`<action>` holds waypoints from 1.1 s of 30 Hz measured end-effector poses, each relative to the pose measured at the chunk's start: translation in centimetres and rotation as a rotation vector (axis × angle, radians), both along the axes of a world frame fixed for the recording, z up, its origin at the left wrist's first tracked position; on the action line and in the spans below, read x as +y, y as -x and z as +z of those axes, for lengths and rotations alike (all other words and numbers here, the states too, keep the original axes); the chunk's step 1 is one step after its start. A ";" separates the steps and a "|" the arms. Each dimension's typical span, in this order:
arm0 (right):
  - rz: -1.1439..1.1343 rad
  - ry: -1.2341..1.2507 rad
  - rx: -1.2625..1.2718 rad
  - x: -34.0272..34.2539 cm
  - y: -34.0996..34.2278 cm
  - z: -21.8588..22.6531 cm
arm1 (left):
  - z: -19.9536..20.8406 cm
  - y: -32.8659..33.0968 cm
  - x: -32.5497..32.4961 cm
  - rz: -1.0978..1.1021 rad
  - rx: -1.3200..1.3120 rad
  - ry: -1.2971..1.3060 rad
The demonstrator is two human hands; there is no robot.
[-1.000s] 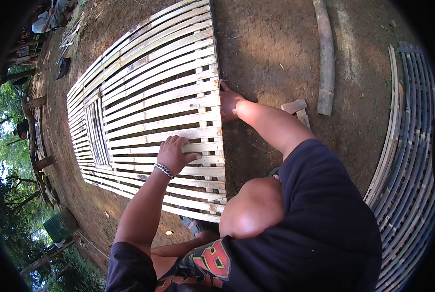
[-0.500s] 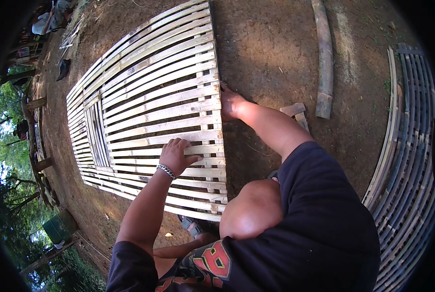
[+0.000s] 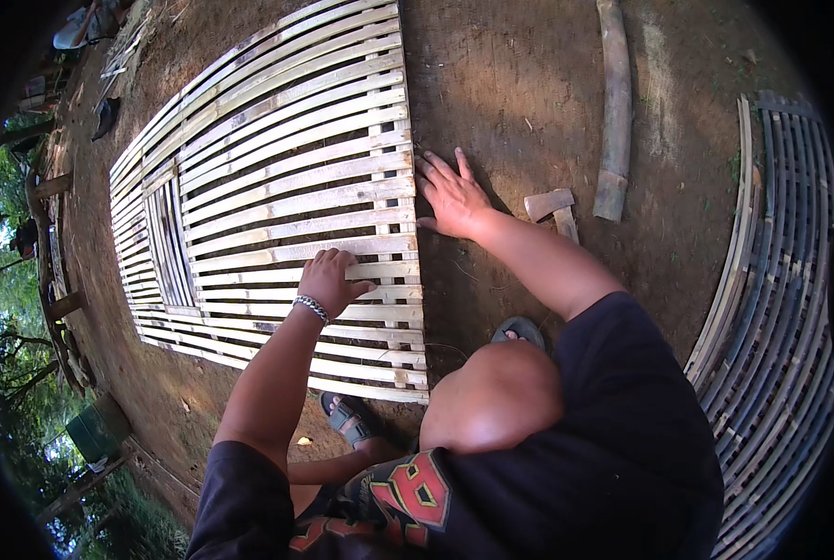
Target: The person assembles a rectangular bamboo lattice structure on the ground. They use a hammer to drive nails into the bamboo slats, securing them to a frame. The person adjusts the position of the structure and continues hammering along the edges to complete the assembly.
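A large slatted bamboo panel (image 3: 295, 203) lies on the ground in front of me, its pale strips running left to right with narrow gaps between. My left hand (image 3: 331, 282), a chain bracelet on its wrist, rests on top of the strips. Its thumb stands apart from the bent fingers, whose tips are partly hidden. Beside the panel's right edge is my right hand (image 3: 452, 198), palm down and fingers spread, holding nothing. The fingertips are close to that edge; whether they touch it I cannot tell.
Right of my right hand lies a hatchet (image 3: 549, 203) on the dirt. A thick bamboo pole (image 3: 615, 112) is beyond it. Another slatted bamboo panel (image 3: 781, 289) lies at the far right. My sandaled foot (image 3: 350, 420) is near the panel's close corner. A green container (image 3: 98, 431) stands far left.
My right hand has come out from against the panel's right edge and now shows with fingers spread. The panel sits slightly farther left in view. My left hand stays on the strips.
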State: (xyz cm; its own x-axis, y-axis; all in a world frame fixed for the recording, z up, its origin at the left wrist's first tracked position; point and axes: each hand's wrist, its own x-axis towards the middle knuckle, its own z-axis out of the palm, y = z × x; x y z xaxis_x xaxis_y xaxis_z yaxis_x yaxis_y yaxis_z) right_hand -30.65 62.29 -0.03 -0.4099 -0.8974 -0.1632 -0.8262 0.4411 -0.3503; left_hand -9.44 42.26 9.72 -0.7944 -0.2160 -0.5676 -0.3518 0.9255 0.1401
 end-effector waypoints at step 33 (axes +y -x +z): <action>0.139 -0.139 0.131 -3.0 2.1 -0.3 | -0.9 0.4 0.0 -0.025 -0.019 -0.019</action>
